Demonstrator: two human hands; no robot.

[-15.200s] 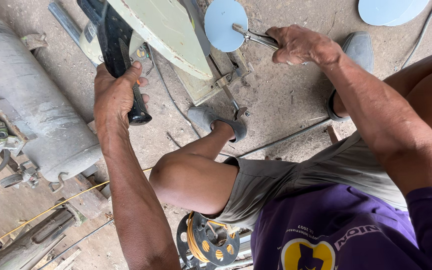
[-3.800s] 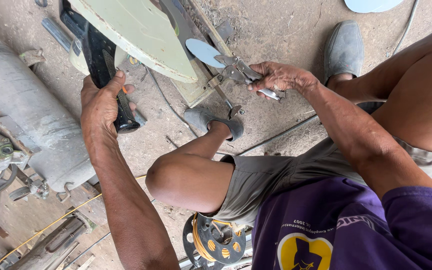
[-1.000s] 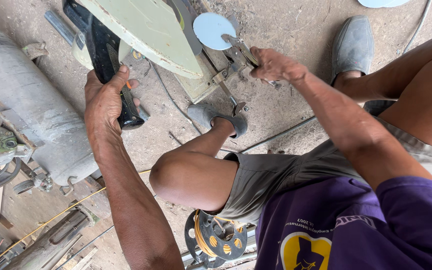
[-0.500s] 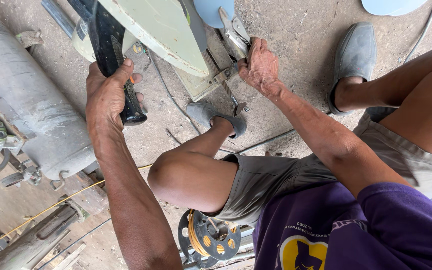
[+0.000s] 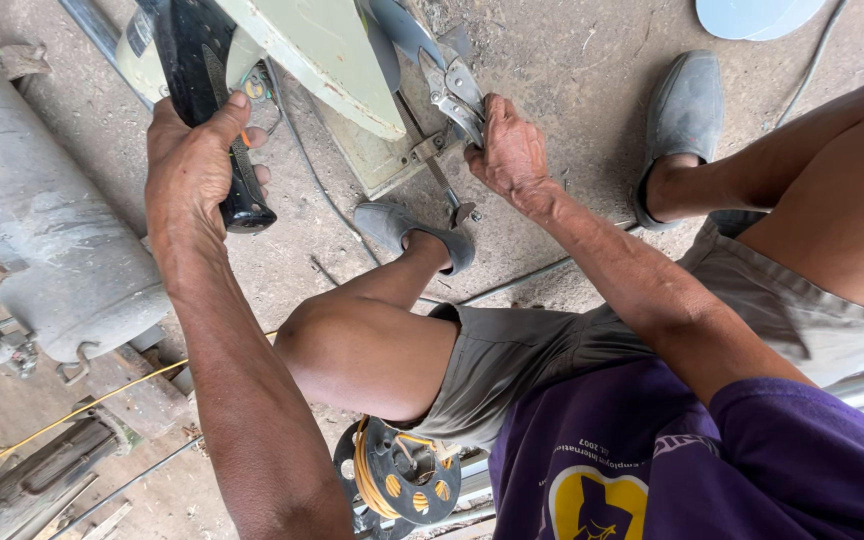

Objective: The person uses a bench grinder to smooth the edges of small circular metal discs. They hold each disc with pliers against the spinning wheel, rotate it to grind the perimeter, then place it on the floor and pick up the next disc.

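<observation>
While you crouch over dirt floor (image 5: 572, 60), head view shows this: your left hand (image 5: 192, 165) wrapped tight round black handle (image 5: 217, 120), far left, handle's long axis running far-to-near. Your right hand (image 5: 510, 150) closed on metal pliers (image 5: 457, 90), which clamp thin metal piece (image 5: 407, 28); pliers point far-left from fingers, toward pale green machine body (image 5: 322, 50). Right hand nearer workpiece. Grey cylinder (image 5: 42, 250) lies left, cable reel (image 5: 397, 475) near.

Black machine handle (image 5: 214, 110) – upright; steel pliers (image 5: 455, 92) – tilted, gripped.
</observation>
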